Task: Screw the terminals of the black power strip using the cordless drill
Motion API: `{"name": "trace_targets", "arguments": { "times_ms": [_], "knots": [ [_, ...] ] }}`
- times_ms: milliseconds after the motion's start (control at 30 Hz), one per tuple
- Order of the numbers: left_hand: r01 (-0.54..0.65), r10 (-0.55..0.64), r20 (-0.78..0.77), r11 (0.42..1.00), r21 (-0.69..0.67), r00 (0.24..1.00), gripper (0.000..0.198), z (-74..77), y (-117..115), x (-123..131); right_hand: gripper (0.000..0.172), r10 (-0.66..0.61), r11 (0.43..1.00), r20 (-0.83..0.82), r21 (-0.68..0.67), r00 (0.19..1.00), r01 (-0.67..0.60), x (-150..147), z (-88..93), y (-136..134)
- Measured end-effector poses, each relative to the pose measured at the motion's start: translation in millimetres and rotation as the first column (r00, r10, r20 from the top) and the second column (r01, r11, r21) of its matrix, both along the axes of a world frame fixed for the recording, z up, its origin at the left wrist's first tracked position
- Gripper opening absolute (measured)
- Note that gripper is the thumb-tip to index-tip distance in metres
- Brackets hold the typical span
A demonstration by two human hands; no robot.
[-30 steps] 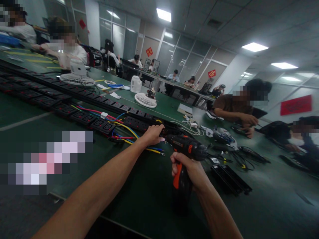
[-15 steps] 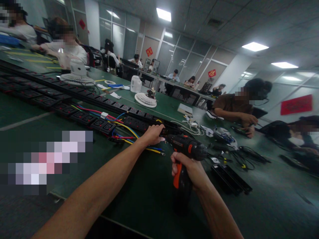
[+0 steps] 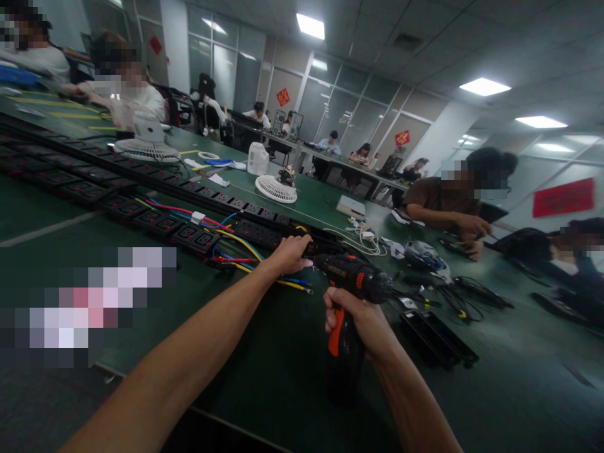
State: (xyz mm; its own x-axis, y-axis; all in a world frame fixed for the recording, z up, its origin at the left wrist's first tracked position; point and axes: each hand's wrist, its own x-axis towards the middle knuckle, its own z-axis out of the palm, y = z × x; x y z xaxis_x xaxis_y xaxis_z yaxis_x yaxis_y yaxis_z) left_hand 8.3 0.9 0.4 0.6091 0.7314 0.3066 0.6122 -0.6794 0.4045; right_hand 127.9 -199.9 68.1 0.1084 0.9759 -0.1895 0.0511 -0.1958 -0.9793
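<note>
One green workbench [image 3: 283, 384] fills the view; its near edge runs diagonally below both forearms, and a wide band of bare surface lies between that edge and the work, with open room to the right of the right arm. Several long black power strips [image 3: 155, 221] lie in parallel rows from the far left toward the centre, closing off the left and far sides. A seated co-worker [image 3: 443, 201] leans both arms on the far right of the bench, well apart from the work. Two black channel housings [image 3: 436, 340] lie flat just right of the right hand. Two white desk fans [image 3: 276, 189] rest face-up beyond the strips. The cordless screwdriver [image 3: 363, 282], black with an orange trigger, is held level, its nose pointing left at the end of the nearest strip. The right hand [image 3: 358, 321] is clamped around the screwdriver grip, fingers wrapped tight. The left hand [image 3: 289, 253] rests on that strip end, fingers bent close together over it; whether they grip it cannot be told. Loose coloured wires [image 3: 236, 245], red, blue and yellow, spill from the strip under the left wrist and cross the surface just in front of the screwdriver nose. A coiled white cable [image 3: 365, 239] lies just behind the tool.
</note>
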Motion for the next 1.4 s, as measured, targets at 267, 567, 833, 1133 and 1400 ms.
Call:
{"name": "trace_targets", "arguments": {
  "times_ms": [267,567,833,1133,1400],
  "knots": [
    [-0.01,0.01,0.005,1.0,-0.008,1.0,0.056,1.1,-0.7,-0.1,0.031,-0.022,1.0,0.009,-0.007,1.0,0.022,-4.0,4.6,-1.6],
    [-0.002,0.002,0.0,1.0,-0.002,1.0,0.054,1.2,-0.9,-0.4,0.032,-0.029,0.999,-0.009,0.019,1.0,0.029,-3.1,-0.2,-2.3],
    [-0.008,0.008,0.002,1.0,0.003,1.0,0.053,2.2,-2.6,-0.8,0.031,-0.025,1.0,-0.008,0.011,1.0,0.025,-3.3,1.1,-2.6],
    [-0.012,0.012,0.002,1.0,-0.009,1.0,0.055,3.3,-2.7,-0.9,0.032,-0.028,0.999,0.006,0.018,1.0,0.028,-3.8,1.9,-3.0],
    [-0.003,0.003,-0.008,1.0,0.0,1.0,0.054,2.3,-2.1,-1.0,0.032,-0.029,0.999,-0.003,0.013,1.0,0.029,-3.1,1.2,-2.1]
  ]
}}
